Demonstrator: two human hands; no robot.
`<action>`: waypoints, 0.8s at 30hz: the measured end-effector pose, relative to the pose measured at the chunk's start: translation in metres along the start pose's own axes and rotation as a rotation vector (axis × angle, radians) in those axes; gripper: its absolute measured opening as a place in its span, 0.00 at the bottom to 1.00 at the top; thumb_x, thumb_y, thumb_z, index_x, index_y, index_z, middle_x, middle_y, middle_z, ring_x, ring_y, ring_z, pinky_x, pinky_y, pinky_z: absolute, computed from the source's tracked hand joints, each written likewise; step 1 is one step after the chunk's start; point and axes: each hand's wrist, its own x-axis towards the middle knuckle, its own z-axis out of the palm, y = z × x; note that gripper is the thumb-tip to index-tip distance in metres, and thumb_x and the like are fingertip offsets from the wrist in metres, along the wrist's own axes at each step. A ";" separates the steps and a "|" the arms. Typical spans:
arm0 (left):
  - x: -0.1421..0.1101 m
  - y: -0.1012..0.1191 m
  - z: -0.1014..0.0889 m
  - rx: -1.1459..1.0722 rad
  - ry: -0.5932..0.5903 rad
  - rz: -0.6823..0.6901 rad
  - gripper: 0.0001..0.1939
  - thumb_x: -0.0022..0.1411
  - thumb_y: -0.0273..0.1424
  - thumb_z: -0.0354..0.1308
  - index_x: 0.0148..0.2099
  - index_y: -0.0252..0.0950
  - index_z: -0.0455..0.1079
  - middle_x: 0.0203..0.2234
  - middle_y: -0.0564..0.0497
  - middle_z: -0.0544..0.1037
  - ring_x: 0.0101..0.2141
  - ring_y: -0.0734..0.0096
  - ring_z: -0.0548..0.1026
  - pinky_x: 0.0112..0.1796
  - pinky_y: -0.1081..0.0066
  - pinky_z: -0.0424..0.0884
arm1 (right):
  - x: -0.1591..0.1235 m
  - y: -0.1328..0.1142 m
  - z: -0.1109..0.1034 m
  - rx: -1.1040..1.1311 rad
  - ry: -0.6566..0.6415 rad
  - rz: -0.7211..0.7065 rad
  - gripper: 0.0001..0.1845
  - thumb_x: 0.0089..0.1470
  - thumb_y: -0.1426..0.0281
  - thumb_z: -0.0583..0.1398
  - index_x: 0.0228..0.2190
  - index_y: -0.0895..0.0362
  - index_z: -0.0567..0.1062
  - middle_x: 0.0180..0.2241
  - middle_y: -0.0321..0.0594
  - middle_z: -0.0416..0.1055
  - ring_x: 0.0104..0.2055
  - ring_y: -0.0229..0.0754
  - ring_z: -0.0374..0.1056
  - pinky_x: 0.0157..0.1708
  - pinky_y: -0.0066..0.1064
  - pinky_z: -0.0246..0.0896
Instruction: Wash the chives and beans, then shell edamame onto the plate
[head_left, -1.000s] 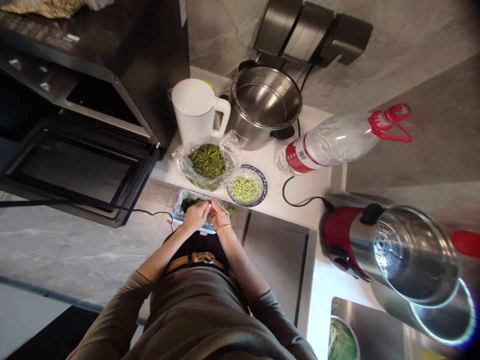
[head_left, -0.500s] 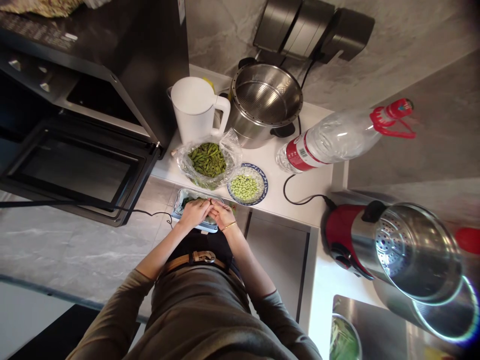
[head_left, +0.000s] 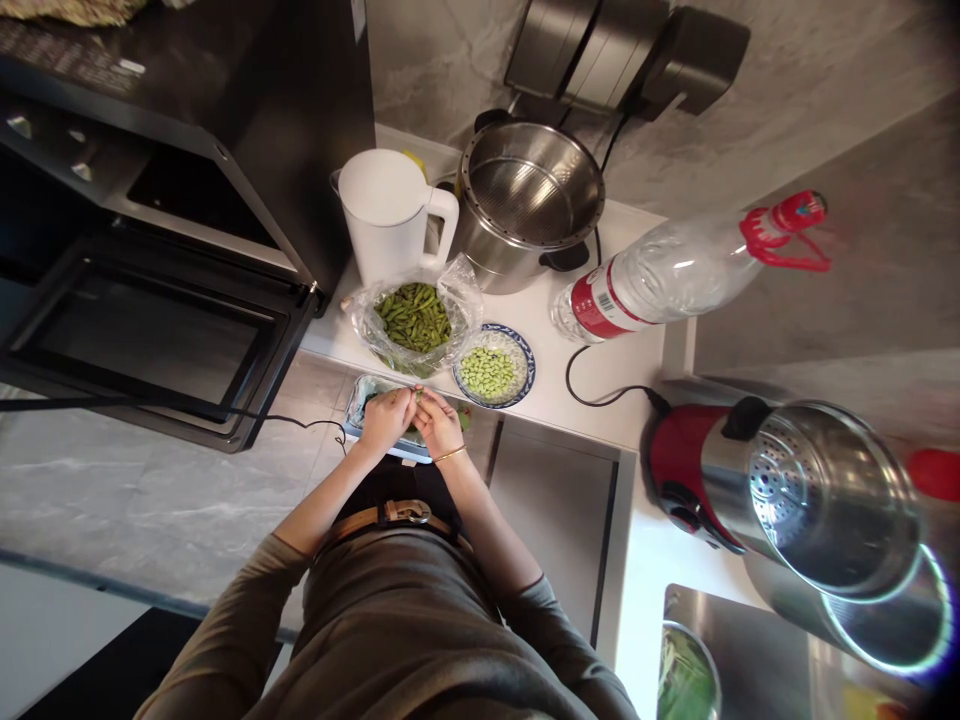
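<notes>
Close together over a lined bin [head_left: 360, 392], my left hand [head_left: 387, 420] and my right hand [head_left: 439, 424] pinch a small green edamame pod [head_left: 418, 395] between their fingertips. Most of the pod is hidden by the fingers. Just beyond them on the counter, a clear plastic bag [head_left: 466, 290] stands open around a heap of edamame pods [head_left: 415, 318]. To its right, shelled green beans [head_left: 489, 372] lie on a plate with a blue patterned rim [head_left: 531, 366]. Green scraps show in the bin beneath my hands.
Behind the bag stand a white pitcher [head_left: 386, 215] and a steel pot [head_left: 532, 190]. A large water bottle [head_left: 660, 275] is to the right, near a red-based appliance [head_left: 679, 460] and its cord. On the left, an oven door [head_left: 157, 340] hangs open.
My fingertips have shifted slightly, and a green bit of the pod now shows between them. My right hand's fingers are a little more upright. The view has tilted slightly.
</notes>
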 end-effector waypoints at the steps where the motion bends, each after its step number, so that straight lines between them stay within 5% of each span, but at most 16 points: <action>1: 0.000 0.000 0.001 -0.005 0.001 -0.026 0.20 0.69 0.34 0.38 0.33 0.35 0.69 0.26 0.45 0.76 0.28 0.68 0.74 0.30 0.71 0.62 | 0.001 0.001 0.000 0.004 0.005 -0.001 0.10 0.41 0.72 0.68 0.31 0.56 0.79 0.32 0.40 0.80 0.37 0.42 0.77 0.42 0.34 0.72; 6: -0.001 0.000 0.001 -0.045 0.022 -0.122 0.20 0.70 0.36 0.39 0.35 0.36 0.70 0.26 0.46 0.76 0.30 0.66 0.74 0.33 0.70 0.64 | 0.003 0.004 0.000 0.036 0.029 -0.010 0.10 0.42 0.72 0.67 0.31 0.55 0.78 0.32 0.38 0.80 0.35 0.39 0.76 0.42 0.32 0.72; 10: 0.000 -0.001 -0.004 -0.045 0.088 0.003 0.15 0.67 0.36 0.46 0.48 0.35 0.70 0.40 0.41 0.76 0.41 0.60 0.73 0.43 0.65 0.66 | 0.006 0.004 -0.005 0.007 0.027 0.008 0.10 0.41 0.71 0.67 0.31 0.55 0.78 0.28 0.36 0.79 0.31 0.39 0.75 0.39 0.33 0.72; 13: 0.004 -0.001 -0.009 -0.074 0.032 0.132 0.17 0.65 0.29 0.46 0.53 0.40 0.68 0.49 0.42 0.73 0.47 0.60 0.71 0.48 0.62 0.65 | 0.008 0.003 -0.009 -0.011 0.038 -0.001 0.10 0.39 0.71 0.68 0.29 0.54 0.79 0.28 0.36 0.79 0.31 0.39 0.75 0.39 0.34 0.73; 24: 0.007 -0.003 -0.010 -0.315 0.102 0.086 0.06 0.62 0.30 0.53 0.40 0.39 0.71 0.35 0.49 0.77 0.41 0.67 0.73 0.45 0.67 0.70 | 0.006 -0.010 -0.020 -0.080 -0.048 0.000 0.14 0.34 0.71 0.71 0.28 0.58 0.78 0.26 0.36 0.78 0.31 0.39 0.75 0.40 0.34 0.72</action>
